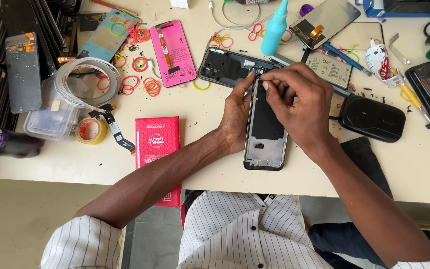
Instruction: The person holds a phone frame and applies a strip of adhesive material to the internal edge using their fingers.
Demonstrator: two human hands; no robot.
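On the table we saw a roll of yellow tape and a red packet at left; our left hand gripped the open phone frame by its left edge; our right hand pinched, fingertips closed, at the frame's top end; a black pad lay further right.

red packet | teal bottle | tape roll | pink panel
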